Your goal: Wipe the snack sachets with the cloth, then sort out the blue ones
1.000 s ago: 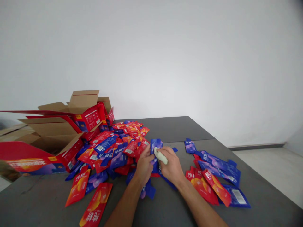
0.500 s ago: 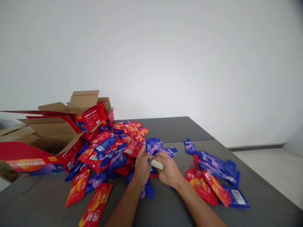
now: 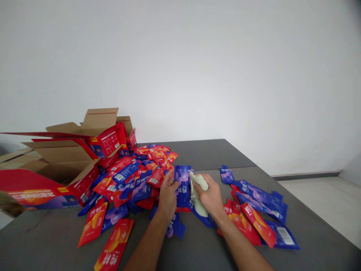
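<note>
Left hand: grip pinched on flat blue-purple plastic pouch over grey table | right hand: grip curled round crumpled off-white cloth beside it | wiping seems unfinished; red-and-blue pouch heap left, smaller pouch group right; finished share unclear

Left hand: we pinch a blue packet upright by its left edge. Right hand: we grip a bunched pale cloth just beside it. Grey table. To our left, a heap of red and blue packets, open cardboard boxes beyond; to our right, a smaller pile. Pale wall behind.
</note>
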Available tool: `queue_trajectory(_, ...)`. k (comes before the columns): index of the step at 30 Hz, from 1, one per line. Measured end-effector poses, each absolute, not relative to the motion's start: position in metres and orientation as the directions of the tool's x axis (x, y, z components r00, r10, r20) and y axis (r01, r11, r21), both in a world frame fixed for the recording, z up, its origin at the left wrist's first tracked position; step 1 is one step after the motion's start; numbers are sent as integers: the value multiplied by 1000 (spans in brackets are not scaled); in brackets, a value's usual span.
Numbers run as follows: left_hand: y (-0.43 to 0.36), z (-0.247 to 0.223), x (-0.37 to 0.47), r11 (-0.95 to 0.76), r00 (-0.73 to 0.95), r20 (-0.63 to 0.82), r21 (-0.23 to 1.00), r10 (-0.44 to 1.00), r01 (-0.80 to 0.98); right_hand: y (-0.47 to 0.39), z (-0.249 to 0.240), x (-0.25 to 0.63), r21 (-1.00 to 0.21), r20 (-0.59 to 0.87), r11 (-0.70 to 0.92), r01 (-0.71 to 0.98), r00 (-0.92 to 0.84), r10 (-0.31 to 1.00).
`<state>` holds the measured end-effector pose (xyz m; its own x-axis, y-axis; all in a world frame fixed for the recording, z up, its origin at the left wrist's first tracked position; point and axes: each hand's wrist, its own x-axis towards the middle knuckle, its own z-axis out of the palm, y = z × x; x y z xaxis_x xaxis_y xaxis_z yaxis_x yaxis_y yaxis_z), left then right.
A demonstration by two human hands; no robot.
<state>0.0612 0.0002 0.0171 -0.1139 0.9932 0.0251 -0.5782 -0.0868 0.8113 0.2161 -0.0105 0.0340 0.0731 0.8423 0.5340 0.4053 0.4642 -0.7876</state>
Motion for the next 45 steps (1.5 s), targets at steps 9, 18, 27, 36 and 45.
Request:
queue_trajectory(9,-1,10,72,17,-49,-61,777,997,-630,-23,34,197,-706,640,614,354,-54,767)
queue_trajectory(18,-4,17,65,71,49,-51,707,998,-704,-18,28,203,-614,669,578,538,-34,742)
queue_trajectory(27,1,12,56,171,202,-33,670,979,-722,-21,26,204,-469,666,673,572,-271,695)
queue_trajectory(36,-7,27,65,223,258,-50,672,965,-706,-21,24,205,-493,682,625,605,-178,710)
queue_trajectory(45,-6,32,56,127,158,-20,695,987,-708,-39,43,189,-621,501,711,331,-530,684)
